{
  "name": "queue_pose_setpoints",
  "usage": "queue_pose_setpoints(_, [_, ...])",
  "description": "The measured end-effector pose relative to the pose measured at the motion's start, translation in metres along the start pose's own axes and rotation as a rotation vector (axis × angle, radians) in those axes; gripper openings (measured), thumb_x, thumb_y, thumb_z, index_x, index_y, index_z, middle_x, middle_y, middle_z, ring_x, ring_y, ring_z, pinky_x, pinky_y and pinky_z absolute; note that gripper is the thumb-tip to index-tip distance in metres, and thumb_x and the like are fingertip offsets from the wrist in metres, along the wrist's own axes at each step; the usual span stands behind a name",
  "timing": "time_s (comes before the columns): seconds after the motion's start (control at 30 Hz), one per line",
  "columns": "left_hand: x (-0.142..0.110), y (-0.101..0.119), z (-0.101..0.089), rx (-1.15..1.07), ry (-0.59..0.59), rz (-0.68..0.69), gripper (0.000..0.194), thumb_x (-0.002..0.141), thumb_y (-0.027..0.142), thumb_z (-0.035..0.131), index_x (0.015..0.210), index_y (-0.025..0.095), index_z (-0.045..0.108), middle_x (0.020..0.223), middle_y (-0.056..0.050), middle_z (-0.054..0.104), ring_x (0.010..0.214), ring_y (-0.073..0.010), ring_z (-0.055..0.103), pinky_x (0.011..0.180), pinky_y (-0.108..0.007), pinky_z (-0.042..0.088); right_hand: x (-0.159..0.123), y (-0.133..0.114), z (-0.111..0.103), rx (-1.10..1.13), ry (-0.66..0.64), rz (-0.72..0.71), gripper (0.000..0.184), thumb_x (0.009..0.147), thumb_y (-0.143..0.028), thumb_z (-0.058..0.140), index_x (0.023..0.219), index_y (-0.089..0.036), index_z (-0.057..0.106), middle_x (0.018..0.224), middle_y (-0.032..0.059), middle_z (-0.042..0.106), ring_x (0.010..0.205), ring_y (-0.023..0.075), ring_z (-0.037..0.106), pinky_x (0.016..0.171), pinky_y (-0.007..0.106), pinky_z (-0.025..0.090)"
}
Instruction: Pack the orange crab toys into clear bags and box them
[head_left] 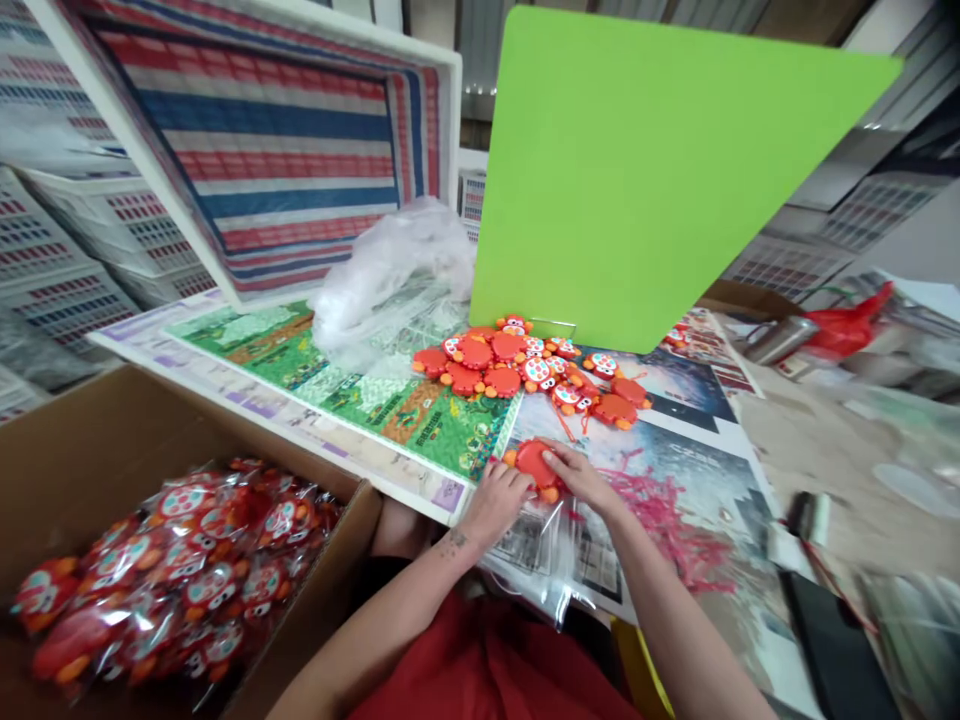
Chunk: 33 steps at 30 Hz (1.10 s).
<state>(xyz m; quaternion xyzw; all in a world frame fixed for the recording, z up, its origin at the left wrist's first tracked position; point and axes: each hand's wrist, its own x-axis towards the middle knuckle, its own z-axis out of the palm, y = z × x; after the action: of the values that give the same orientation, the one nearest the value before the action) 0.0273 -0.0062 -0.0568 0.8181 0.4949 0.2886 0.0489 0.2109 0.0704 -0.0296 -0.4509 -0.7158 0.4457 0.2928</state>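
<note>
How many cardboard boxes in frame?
1. The cardboard box sits at lower left beside the table, holding bagged red toys. Both hands, left hand and right hand, are on a loose red toy. Others may lie outside view.

toy pile (529, 365) and green board (645, 180) ahead, box (112, 440) left

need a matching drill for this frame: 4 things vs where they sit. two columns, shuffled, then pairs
1. green board
2. bagged toys
3. loose toy pile
4. crumpled clear plastic

A. in the cardboard box, lower left
B. upright behind the pile
C. on the table, beyond both hands
D. left of the board, on the green printed sheet

Pairs: 1-B, 2-A, 3-C, 4-D
</note>
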Motion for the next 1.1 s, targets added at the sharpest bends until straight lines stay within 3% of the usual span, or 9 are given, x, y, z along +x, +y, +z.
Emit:
queue_pose_setpoints(0.2, [0.000, 0.001, -0.002, -0.016, 0.131, -0.063, 0.015, 0.094, 0.028, 0.052, 0.088, 0.019, 0.063, 0.088, -0.005, 0.062, 0.090, -0.0220, 0.051, 0.085, -0.038, 0.040, 0.001, -0.014, 0.019, -0.175, -0.170, -0.097, 0.053, 0.093, -0.058, 0.037, 0.117, -0.022, 0.067, 0.112, 0.0060, 0.070, 0.107, 0.0239, 0.061, 0.100, 0.041, 0.044])
queue_pose_setpoints(0.27, [0.002, 0.001, -0.003, -0.069, 0.146, -0.063, 0.010, 0.092, 0.025, 0.055, 0.088, 0.019, 0.063, 0.095, -0.006, 0.062, 0.094, -0.0220, 0.051, 0.087, -0.039, 0.042, -0.005, -0.015, 0.015, -0.340, -0.079, -0.091, 0.053, 0.095, -0.055, 0.032, 0.111, -0.020, 0.070, 0.101, 0.0079, 0.072, 0.101, 0.0242, 0.062, 0.095, 0.039, 0.045])
queue_pose_setpoints(0.37, [0.005, 0.001, -0.003, -0.206, 0.147, -0.088, 0.005, 0.089, 0.020, 0.059, 0.085, 0.019, 0.061, 0.107, -0.007, 0.061, 0.105, -0.0220, 0.052, 0.095, -0.040, 0.043, -0.021, -0.011, 0.006, -0.545, 0.167, 0.111, 0.053, 0.096, -0.051, 0.029, 0.107, -0.018, 0.069, 0.090, 0.0107, 0.071, 0.092, 0.0252, 0.065, 0.085, 0.036, 0.046])
queue_pose_setpoints(0.43, [0.007, -0.001, -0.006, -0.311, 0.125, -0.140, 0.005, 0.088, 0.018, 0.059, 0.084, 0.019, 0.061, 0.114, -0.008, 0.060, 0.113, -0.0220, 0.052, 0.100, -0.041, 0.041, -0.034, -0.005, 0.005, -0.568, 0.225, 0.218, 0.050, 0.096, -0.050, 0.031, 0.110, -0.018, 0.066, 0.091, 0.0119, 0.072, 0.090, 0.0261, 0.067, 0.080, 0.035, 0.047])
queue_pose_setpoints(0.57, [0.012, -0.007, -0.021, -0.489, -0.043, -0.217, 0.002, 0.084, 0.018, 0.062, 0.082, 0.019, 0.062, 0.128, -0.010, 0.056, 0.124, -0.0229, 0.050, 0.106, -0.039, 0.038, -0.053, 0.005, 0.024, -0.459, 0.248, 0.143, 0.039, 0.093, -0.032, 0.036, 0.120, -0.018, 0.061, 0.103, 0.0108, 0.072, 0.095, 0.0238, 0.067, 0.081, 0.033, 0.049])
queue_pose_setpoints(0.73, [0.019, -0.014, -0.046, -0.485, -0.268, -0.198, 0.003, 0.080, 0.020, 0.065, 0.077, 0.019, 0.064, 0.130, -0.011, 0.057, 0.122, -0.0257, 0.052, 0.103, -0.040, 0.038, -0.058, 0.002, 0.053, -0.381, 0.467, 0.080, 0.042, 0.089, -0.024, 0.036, 0.124, -0.024, 0.060, 0.099, 0.0077, 0.072, 0.079, 0.0231, 0.067, 0.074, 0.036, 0.050])
queue_pose_setpoints(0.9, [0.021, -0.003, -0.055, -0.374, -0.268, -0.229, 0.008, 0.088, 0.023, 0.055, 0.085, 0.019, 0.061, 0.085, -0.004, 0.066, 0.088, -0.0213, 0.060, 0.087, -0.037, 0.046, -0.059, -0.009, 0.060, -0.230, 0.576, 0.056, 0.043, 0.093, -0.033, 0.035, 0.128, -0.021, 0.055, 0.073, 0.0044, 0.066, 0.057, 0.0207, 0.057, 0.060, 0.035, 0.048])
queue_pose_setpoints(1.0, [0.015, -0.001, -0.052, -0.442, -0.127, -0.292, 0.014, 0.087, 0.025, 0.057, 0.099, 0.019, 0.060, 0.101, -0.007, 0.066, 0.104, -0.0234, 0.057, 0.096, -0.040, 0.042, -0.061, -0.013, 0.057, -0.091, 0.574, 0.013, 0.042, 0.094, -0.036, 0.037, 0.130, -0.022, 0.052, 0.071, 0.0018, 0.061, 0.057, 0.0190, 0.055, 0.059, 0.033, 0.048])
queue_pose_setpoints(1.1, [0.006, -0.009, -0.043, -0.657, 0.042, -0.516, 0.047, 0.085, 0.028, 0.060, 0.128, 0.016, 0.046, 0.134, -0.016, 0.052, 0.120, -0.0256, 0.051, 0.098, -0.041, 0.042, -0.063, -0.016, 0.055, 0.020, 0.577, -0.003, 0.042, 0.094, -0.040, 0.039, 0.131, -0.022, 0.050, 0.069, 0.0000, 0.058, 0.056, 0.0183, 0.054, 0.058, 0.033, 0.048])
